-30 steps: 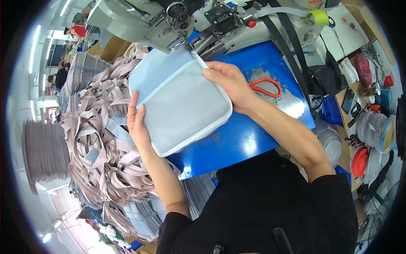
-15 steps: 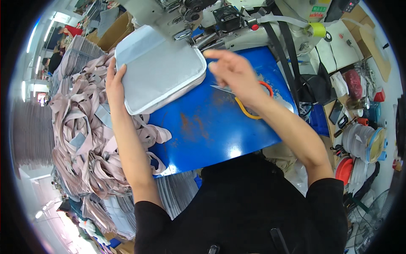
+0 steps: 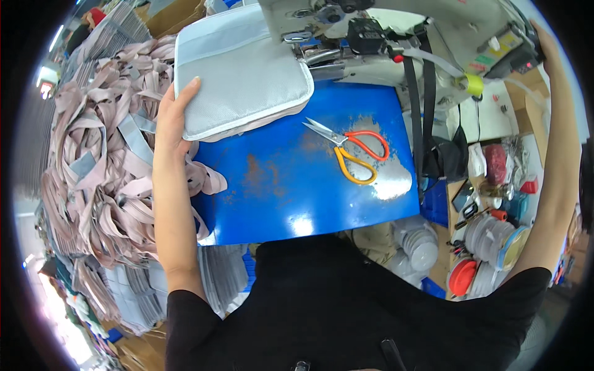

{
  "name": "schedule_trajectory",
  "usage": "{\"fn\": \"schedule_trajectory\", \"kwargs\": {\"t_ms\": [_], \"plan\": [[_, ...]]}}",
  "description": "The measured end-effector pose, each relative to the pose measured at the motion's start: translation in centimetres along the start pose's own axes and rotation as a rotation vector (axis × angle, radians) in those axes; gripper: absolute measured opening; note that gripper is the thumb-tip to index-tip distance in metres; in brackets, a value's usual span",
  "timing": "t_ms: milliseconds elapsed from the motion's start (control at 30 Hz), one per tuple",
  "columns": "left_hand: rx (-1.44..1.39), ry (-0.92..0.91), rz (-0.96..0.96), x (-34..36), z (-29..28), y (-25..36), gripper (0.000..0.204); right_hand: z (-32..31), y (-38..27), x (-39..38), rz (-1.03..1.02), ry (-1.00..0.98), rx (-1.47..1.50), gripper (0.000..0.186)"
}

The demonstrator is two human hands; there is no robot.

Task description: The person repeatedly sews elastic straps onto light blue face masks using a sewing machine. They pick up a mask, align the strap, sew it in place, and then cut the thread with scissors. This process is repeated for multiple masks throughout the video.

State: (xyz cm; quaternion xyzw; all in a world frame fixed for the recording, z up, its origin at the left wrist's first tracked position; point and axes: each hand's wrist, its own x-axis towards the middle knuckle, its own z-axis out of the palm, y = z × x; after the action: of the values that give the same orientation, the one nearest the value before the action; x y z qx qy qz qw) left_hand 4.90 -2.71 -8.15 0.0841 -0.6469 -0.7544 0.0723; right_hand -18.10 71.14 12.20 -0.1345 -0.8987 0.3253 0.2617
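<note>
No wording could be read with certainty. A small green-and-red label (image 3: 479, 63) stood on the machine (image 3: 445, 21). A yellowish sticker (image 3: 508, 41) sat on the dark control box (image 3: 512, 67) beside it, whose small display (image 3: 528, 64) glowed red, its characters too small to tell.

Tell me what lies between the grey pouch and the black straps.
The head view shows red-and-yellow-handled scissors lying open on the blue table, between the grey pouch and the black straps.
</note>
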Motion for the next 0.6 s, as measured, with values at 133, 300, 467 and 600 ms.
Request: {"fn": "schedule_trajectory", "kwargs": {"t_ms": [133,300,467,600], "plan": [[0.211,0.095,0.027,-0.4,-2.4,-2.4,0.049,1.0,4.9,0.2,0.012,-0.007,0.378,0.044],[0.354,0.32,0.053,-2.4,-9.2,-8.4,0.044,4.6,5.6,-6.7,-0.108,0.305,0.813,0.045],[0.327,0.318,0.079,-3.7,-10.4,-10.1,0.042,4.7,5.6,-11.6,-0.106,0.436,0.513,0.042],[0.278,0.313,0.101,-3.7,-10.7,-10.2,0.041,12.8,3.0,-32.8,-0.198,0.199,0.167,0.033]]}}
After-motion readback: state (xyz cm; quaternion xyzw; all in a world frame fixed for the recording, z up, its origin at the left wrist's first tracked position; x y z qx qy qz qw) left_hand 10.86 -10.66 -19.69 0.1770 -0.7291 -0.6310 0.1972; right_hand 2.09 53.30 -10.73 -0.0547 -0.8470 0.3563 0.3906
